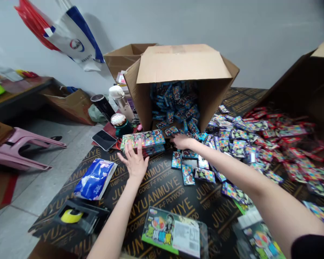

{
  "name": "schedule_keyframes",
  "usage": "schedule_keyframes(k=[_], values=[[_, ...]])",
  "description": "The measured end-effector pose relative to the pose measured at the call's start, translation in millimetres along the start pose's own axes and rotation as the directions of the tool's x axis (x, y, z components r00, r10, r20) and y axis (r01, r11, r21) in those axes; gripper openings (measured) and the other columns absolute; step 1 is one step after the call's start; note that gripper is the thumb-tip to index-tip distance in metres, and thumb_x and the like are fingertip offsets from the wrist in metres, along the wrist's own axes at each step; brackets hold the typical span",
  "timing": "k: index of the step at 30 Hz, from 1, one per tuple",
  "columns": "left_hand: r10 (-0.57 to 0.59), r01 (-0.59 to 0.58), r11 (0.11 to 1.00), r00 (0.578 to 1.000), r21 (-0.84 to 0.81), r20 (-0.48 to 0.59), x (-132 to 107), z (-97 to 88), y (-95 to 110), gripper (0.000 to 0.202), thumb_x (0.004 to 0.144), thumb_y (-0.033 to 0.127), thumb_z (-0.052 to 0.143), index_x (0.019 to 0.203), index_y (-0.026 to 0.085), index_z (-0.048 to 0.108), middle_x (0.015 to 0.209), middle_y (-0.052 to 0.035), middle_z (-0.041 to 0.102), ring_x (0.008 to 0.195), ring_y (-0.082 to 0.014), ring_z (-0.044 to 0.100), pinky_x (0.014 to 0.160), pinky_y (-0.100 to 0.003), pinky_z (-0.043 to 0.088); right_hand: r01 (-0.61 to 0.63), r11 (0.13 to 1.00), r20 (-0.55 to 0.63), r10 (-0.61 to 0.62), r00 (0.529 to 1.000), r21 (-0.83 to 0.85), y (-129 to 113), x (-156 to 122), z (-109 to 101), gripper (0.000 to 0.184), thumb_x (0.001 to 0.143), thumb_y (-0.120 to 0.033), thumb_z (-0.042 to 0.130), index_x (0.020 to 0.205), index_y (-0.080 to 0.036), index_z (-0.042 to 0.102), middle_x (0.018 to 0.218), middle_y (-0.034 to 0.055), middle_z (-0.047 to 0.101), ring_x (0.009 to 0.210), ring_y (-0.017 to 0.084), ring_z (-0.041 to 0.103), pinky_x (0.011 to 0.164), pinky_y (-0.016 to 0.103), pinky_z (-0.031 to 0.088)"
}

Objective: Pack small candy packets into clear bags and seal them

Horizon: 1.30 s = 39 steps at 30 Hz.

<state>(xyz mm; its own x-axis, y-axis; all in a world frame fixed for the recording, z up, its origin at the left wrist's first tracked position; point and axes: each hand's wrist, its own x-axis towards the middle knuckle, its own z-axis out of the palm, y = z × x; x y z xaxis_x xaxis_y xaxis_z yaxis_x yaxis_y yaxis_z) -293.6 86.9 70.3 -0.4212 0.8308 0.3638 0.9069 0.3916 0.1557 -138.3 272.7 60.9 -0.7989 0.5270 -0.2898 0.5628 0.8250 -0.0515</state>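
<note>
While resting spread left hand (135, 158) against packet stack (144, 137) at nine o'clock from half-curled right hand (181, 141), apparently gathering blue packets (171, 130) before twelve-o'clock carton (183, 66); cannot tell if gripping any. Likely needs clean pinch next.

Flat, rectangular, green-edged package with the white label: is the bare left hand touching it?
Apart. The head view shows dark, gold-lettered board between the left hand and the package.
</note>
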Motion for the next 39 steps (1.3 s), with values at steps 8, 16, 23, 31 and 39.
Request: schedule_keyframes(k=[8,16,23,31,39], values=[[0.704,-0.342,0.673,0.568,-0.656,0.426,-122.3,-34.9,37.7,0.090,0.057,0.057,0.068,0.134,0.028,0.032,0.141,-0.0120,0.032,0.130,-0.0309,0.027,0.105,-0.054,0.015,0.077,0.997,-0.162,-0.080,0.983,-0.024,-37.0,-103.1,10.2,0.025,0.086,-0.029,0.045,0.101,-0.018,0.062,0.112,0.0128,0.056,0.113,0.027,0.042,0.097,0.045,0.022],[0.682,-0.345,0.690,0.605,-0.636,0.411,-204.5,-41.9,44.2,0.084,0.056,0.042,0.074,0.130,0.027,0.037,0.127,-0.0096,0.047,0.120,-0.0284,0.038,0.107,-0.053,0.013,-0.114,0.991,-0.286,0.129,0.949,0.069,-90.9,-186.6,62.4,0.085,0.061,-0.052,0.067,0.133,-0.022,0.035,0.111,0.0162,0.051,0.105,0.033,0.042,0.089,0.046,0.026],[0.318,0.113,0.598,0.875,-0.794,0.364,-196.6,-40.5,56.8,0.050,0.069,0.043,0.065,0.113,0.021,0.056,0.112,-0.0105,0.059,0.106,-0.0249,0.052,0.098,-0.045,0.034,-0.226,0.877,-0.311,0.375,0.873,0.424,-108.3,-212.5,86.4,0.073,0.060,-0.032,0.064,0.128,-0.022,0.040,0.109,0.0110,0.048,0.102,0.027,0.045,0.085,0.038,0.034],[0.057,0.660,-0.168,0.748,-0.732,0.661,-186.2,-45.3,93.6,0.074,0.055,0.032,0.077,0.118,0.012,0.045,0.066,0.0009,0.062,0.060,-0.0139,0.061,0.061,-0.028,0.050,-0.115,0.824,-0.425,0.399,0.812,0.555,-147.3,-280.9,74.0,0.087,0.058,-0.047,0.069,0.135,-0.026,0.033,0.122,0.0128,0.042,0.111,0.031,0.044,0.088,0.043,0.039],[0.300,0.753,0.019,0.623,-0.657,0.722,-186.5,-56.5,101.8,0.075,0.052,0.027,0.079,0.119,0.013,0.048,0.054,0.0041,0.060,0.048,-0.0096,0.056,0.050,-0.019,0.039,0.067,0.796,-0.467,0.282,0.838,0.601,-137.1,-344.3,75.5,0.078,0.061,-0.055,0.068,0.129,-0.027,0.041,0.133,0.0094,0.038,0.122,0.028,0.037,0.100,0.042,0.031]])
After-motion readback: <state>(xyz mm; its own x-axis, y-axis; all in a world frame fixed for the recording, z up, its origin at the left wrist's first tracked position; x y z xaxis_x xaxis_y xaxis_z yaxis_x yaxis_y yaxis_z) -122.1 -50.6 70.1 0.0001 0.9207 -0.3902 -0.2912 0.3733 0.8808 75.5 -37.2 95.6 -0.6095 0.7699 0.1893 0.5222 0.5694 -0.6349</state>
